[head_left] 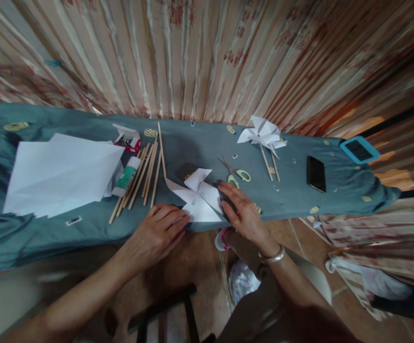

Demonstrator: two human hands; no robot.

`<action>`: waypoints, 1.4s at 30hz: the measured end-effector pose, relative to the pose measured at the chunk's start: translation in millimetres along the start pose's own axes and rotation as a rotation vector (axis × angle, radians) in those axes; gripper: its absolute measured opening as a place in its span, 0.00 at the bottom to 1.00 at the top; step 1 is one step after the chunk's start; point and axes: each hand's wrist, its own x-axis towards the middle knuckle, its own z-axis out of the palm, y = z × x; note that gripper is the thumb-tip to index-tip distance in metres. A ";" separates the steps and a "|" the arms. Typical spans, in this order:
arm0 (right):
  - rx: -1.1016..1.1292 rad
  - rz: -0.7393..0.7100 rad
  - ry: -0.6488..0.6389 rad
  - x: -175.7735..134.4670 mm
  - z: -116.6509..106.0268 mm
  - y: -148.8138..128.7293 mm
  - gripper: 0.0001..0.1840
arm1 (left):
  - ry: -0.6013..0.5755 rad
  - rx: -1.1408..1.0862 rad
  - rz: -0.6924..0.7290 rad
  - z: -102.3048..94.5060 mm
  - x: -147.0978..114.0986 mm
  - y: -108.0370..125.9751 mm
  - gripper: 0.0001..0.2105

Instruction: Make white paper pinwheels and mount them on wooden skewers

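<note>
A white paper pinwheel (202, 199) lies near the front edge of the cloth-covered table, its blades partly raised. My left hand (164, 227) is at its lower left corner, fingers bent and close together on the paper. At the pinwheel's right edge lies my right hand (244, 212), fingers stretched and apart, fingertips against the paper. Just behind that hand are scissors (233, 171) with light green handles, blades slightly apart. One wooden stick (162, 150) runs back from the pinwheel's left tip; several more wooden sticks (141, 178) lie left of it.
At left are a stack of white paper (64, 174), a glue stick (126, 176) and an open red-and-white box (127, 142) of small metal pieces. Farther right lie finished-looking pinwheels (261, 134) on sticks, a black phone (316, 174) and a blue-framed device (359, 149). A curtain (192, 62) hangs behind.
</note>
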 end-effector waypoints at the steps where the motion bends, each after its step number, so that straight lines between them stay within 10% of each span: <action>1: 0.005 0.000 0.000 1.4 1.4 0.1 0.23 | 0.018 -0.029 -0.054 -1.5 0.5 -0.5 0.12; 10: 0.059 -0.050 -0.079 10.2 7.2 -3.1 0.21 | -0.021 -0.242 -0.593 -9.7 2.4 -27.0 0.25; 25: 0.470 0.176 0.003 -6.7 -2.1 19.9 0.14 | -0.023 -0.246 -0.427 6.0 39.2 -25.3 0.18; 33: 0.035 -0.031 0.065 -9.0 -7.4 -3.7 0.16 | -0.010 -0.016 -0.181 -14.7 39.9 -17.8 0.16; 42: -0.181 -0.188 -0.018 -7.3 6.8 -18.0 0.22 | -0.129 -0.075 -0.029 16.9 20.1 6.7 0.10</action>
